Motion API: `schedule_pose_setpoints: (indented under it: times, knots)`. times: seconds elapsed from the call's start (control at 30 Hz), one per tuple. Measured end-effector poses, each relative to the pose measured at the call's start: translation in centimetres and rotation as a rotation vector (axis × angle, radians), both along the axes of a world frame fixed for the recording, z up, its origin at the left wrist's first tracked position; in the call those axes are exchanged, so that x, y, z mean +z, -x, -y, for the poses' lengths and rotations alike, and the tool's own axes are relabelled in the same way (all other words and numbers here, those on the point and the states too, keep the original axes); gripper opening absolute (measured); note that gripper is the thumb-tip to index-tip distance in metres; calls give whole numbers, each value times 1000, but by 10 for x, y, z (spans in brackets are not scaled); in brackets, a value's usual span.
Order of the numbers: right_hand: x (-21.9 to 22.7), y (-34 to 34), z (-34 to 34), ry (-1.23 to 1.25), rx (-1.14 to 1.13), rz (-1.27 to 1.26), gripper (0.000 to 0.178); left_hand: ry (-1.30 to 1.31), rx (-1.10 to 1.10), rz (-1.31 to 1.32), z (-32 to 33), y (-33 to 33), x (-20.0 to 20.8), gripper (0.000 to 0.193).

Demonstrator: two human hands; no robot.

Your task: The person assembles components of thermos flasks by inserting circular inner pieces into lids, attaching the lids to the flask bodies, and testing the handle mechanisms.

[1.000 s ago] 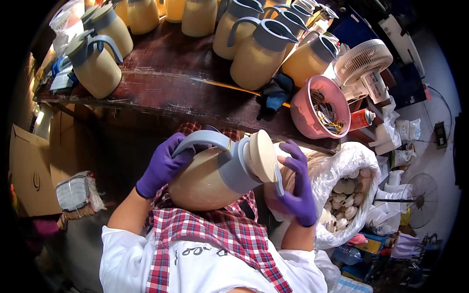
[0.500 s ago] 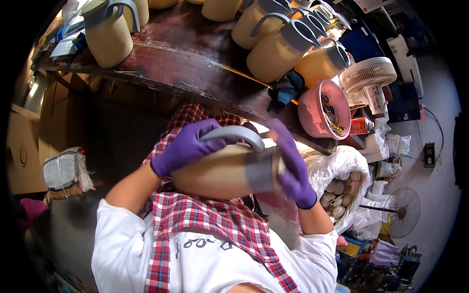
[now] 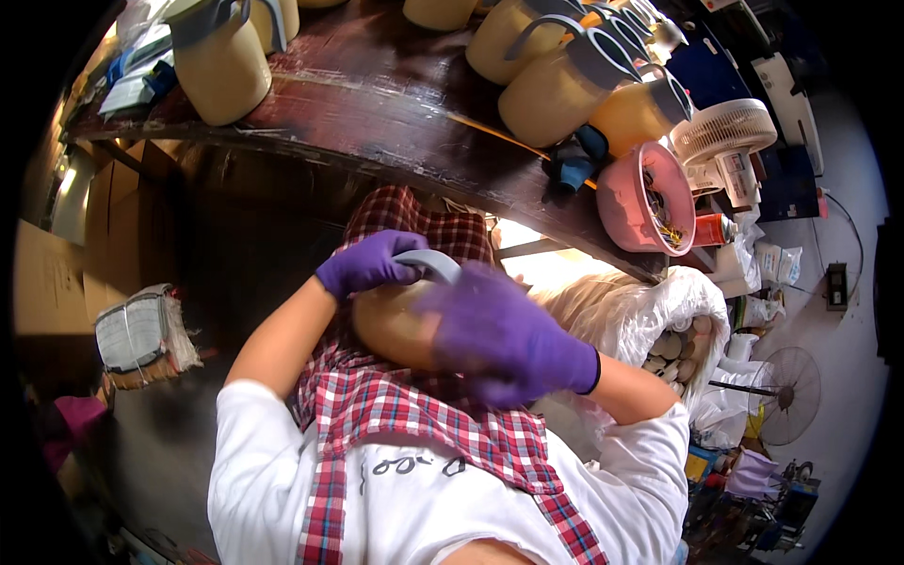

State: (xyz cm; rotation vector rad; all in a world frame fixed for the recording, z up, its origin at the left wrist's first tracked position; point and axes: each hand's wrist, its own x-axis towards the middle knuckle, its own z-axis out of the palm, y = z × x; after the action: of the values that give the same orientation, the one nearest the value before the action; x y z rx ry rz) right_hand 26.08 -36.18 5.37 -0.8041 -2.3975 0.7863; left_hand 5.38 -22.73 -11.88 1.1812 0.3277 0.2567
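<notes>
A beige jug (image 3: 388, 328) with a grey handle (image 3: 435, 261) lies tilted on its side above my lap, against the checked apron. My left hand (image 3: 370, 266), in a purple glove, is closed round the upper part of that handle. In front of the jug's mouth end is my right hand (image 3: 513, 334), also gloved in purple and smeared by motion. It covers the grey collar, so I cannot make out its fingers or whether they touch the jug.
Ahead stands a dark, worn table (image 3: 367, 118) bearing several similar jugs (image 3: 221, 80). A pink basin (image 3: 626, 202) of small parts, a blue-and-black tool (image 3: 573, 168) and a white fan (image 3: 723, 127) sit to its right. Below is a plastic-lined sack (image 3: 692, 294) of round pieces; a tied bundle (image 3: 132, 331) lies left.
My right hand has swung from beside the jug's mouth to in front of it, hiding the collar. My left hand keeps its hold on the handle. The surroundings have shifted slightly rightward in view.
</notes>
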Motion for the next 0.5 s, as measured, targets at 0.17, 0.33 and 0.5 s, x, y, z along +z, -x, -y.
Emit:
schedule_pose_setpoints:
  times: [0.17,0.33,0.5]
  knots:
    - [8,-4,-10,-99,157,225,67,10,-4,82,-9,-5,-3,37]
    - [-85,-59,-11,543,-867,-451,63,-767,444,-132,62,3,57,51]
    - [-43,-47,-11,265,-618,33,55,-493,353,-65,53,18,49,51]
